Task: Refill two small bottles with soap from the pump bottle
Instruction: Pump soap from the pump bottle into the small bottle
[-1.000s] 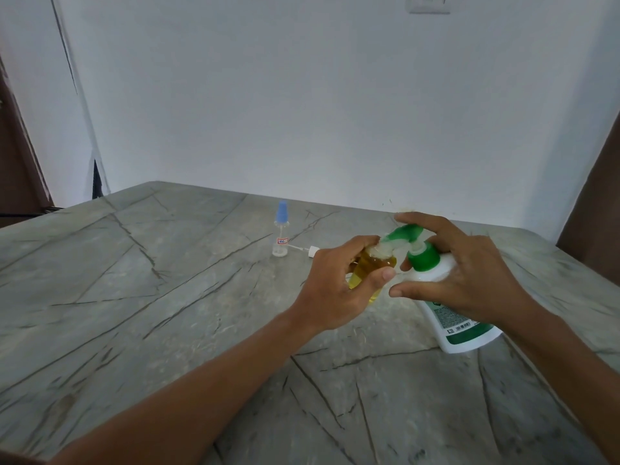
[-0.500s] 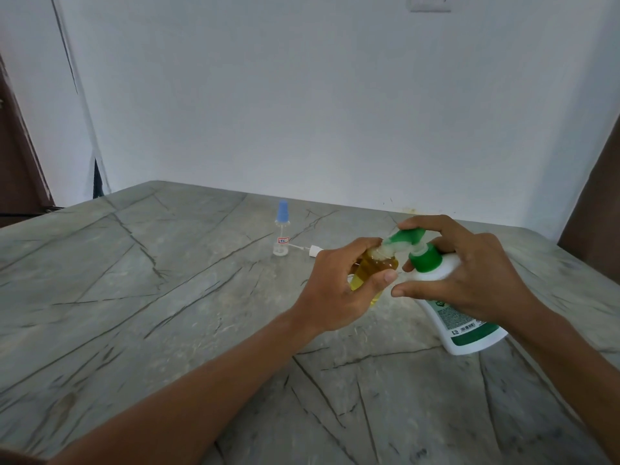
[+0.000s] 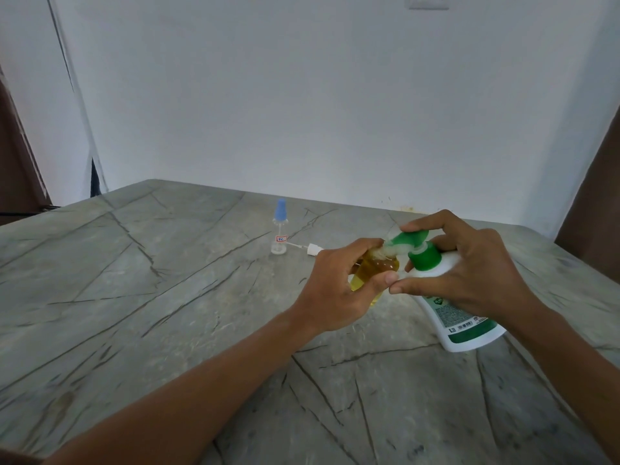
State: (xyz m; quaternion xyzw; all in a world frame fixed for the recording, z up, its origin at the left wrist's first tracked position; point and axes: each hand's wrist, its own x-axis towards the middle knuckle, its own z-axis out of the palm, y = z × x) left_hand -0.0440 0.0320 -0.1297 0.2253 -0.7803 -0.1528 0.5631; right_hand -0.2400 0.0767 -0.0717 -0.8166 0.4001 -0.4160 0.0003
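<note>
My left hand (image 3: 335, 290) is wrapped around a small clear bottle (image 3: 372, 270) holding amber-yellow liquid, tilted with its mouth under the green spout. My right hand (image 3: 469, 273) grips the white pump bottle (image 3: 459, 320), which leans toward the small one, with fingers resting on the green pump head (image 3: 411, 238). A second small clear bottle (image 3: 279, 234) with a blue cap stands upright farther back on the table, apart from both hands. A white spray cap with its tube (image 3: 313, 248) lies beside it.
The grey marble-patterned table (image 3: 134, 297) stretches wide to the left and front. A white wall stands behind it, with dark door frames at the far left and far right edges.
The pump bottle and my right hand have shifted slightly right and down. The left hand stays on the small bottle at the spout.
</note>
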